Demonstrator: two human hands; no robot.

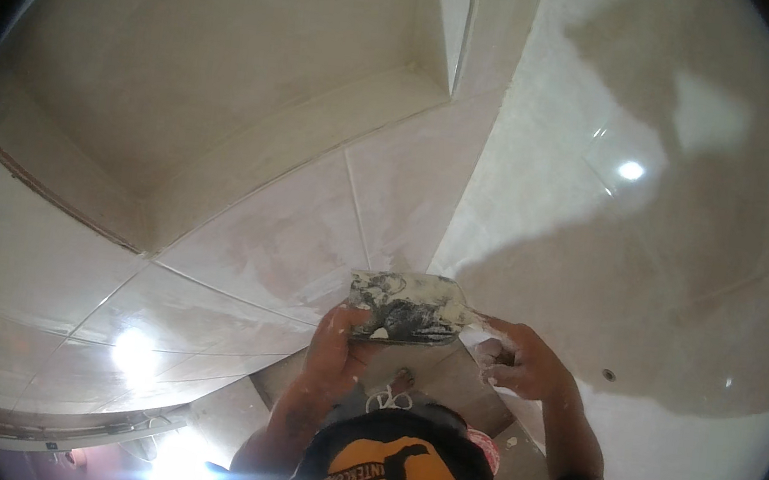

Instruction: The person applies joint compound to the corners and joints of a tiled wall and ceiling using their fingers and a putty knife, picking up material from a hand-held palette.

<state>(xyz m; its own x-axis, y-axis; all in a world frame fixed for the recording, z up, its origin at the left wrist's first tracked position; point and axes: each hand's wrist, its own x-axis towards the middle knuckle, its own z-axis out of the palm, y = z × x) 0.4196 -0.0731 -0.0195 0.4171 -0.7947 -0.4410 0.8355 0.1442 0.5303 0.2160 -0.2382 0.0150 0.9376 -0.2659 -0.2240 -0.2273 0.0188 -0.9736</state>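
L hand [333,341]: clamped on smeared plate [409,316], lower centre | R hand [529,360]: curled by plate's right edge, grip can't tell | tip: likely best held level, steady

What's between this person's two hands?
In the head view, a flat plate smeared with pale paste lies between the left hand, which grips it, and the right hand.

Glaring white light [182,474] at lower left; broad grey shadow [577,279] across a glossy cream surface [544,144], right; fisheye edges bend, rimmed black.
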